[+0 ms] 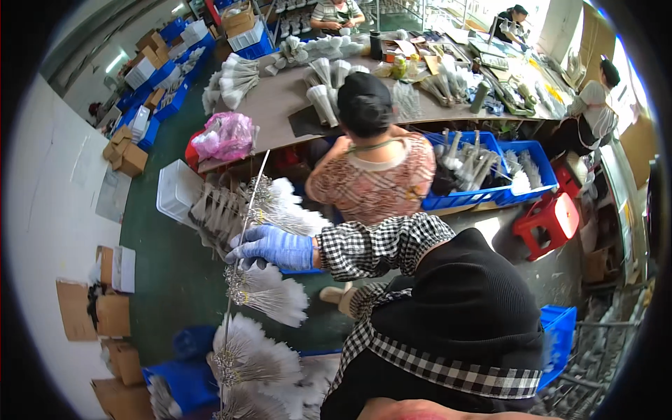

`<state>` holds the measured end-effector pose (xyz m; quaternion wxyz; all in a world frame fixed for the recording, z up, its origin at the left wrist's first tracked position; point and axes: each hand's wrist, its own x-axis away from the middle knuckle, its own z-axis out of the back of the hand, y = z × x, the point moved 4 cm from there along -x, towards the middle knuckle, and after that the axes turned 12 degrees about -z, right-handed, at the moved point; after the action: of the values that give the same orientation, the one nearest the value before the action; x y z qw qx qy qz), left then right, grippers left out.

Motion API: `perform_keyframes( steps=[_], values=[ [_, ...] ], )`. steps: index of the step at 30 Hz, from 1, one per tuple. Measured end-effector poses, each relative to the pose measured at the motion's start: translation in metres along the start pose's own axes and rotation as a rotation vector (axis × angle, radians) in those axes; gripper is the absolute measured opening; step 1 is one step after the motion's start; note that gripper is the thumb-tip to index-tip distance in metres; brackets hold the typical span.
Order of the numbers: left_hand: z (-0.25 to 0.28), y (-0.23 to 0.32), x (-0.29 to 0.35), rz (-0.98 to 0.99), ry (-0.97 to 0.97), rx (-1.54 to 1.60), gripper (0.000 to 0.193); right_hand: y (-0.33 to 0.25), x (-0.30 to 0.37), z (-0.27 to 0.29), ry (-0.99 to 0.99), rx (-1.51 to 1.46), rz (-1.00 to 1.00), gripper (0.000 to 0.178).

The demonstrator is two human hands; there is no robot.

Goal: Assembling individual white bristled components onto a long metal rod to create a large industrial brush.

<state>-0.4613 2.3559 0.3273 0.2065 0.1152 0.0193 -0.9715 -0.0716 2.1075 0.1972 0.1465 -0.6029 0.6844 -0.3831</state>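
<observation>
My right hand (pixel 276 246), in a blue-grey glove and a black-and-white checked sleeve, reaches to the left. Its fingers close around a long thin metal rod (pixel 225 336), which runs from upper right down to the lower edge. Fan-shaped bundles of white tufts on thin wire-like stems hang along the rod. One bundle (pixel 273 290) is just below the hand, a larger cluster (pixel 259 357) lower down, and another bundle (pixel 290 206) above it. The fingertips are partly hidden among the stems. My left hand is out of view.
A co-worker (pixel 378 161) sits just ahead at a long table (pixel 276 122) holding more white bundles. Blue crates (pixel 465 199) and a red stool (pixel 549 224) stand to the right. A white bin (pixel 178 189), cardboard boxes (pixel 112 315) and a blue bag (pixel 171 381) are on the left.
</observation>
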Motion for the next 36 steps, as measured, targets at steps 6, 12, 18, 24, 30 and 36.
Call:
perform_keyframes(
  steps=[6, 12, 18, 24, 30, 36],
  values=[
    [-0.038, -0.189, -0.050, -0.010, 0.066, 0.022, 0.026, 0.005, -0.130, -0.049, 0.146, 0.145, 0.136, 0.040],
    [-0.080, -0.342, -0.159, -0.045, 0.122, 0.108, 0.025, -0.039, -0.276, -0.121, 0.264, 0.325, 0.181, 0.043],
    [-0.138, -0.508, -0.327, -0.206, 0.107, 0.172, 0.024, -0.045, -0.461, -0.162, 0.359, 0.205, 0.310, 0.045],
    [-0.138, -0.666, -0.449, -0.223, 0.095, 0.186, 0.023, -0.067, -0.604, -0.194, 0.492, -0.011, 0.455, 0.040],
    [-0.159, -0.819, -0.548, -0.173, 0.068, 0.175, 0.023, -0.087, -0.744, -0.220, 0.631, -0.062, 0.502, 0.049],
    [-0.289, -1.071, -0.650, -0.434, 0.160, 0.126, 0.019, -0.118, -0.880, -0.234, 0.631, -0.027, 0.552, 0.052]
  ],
)
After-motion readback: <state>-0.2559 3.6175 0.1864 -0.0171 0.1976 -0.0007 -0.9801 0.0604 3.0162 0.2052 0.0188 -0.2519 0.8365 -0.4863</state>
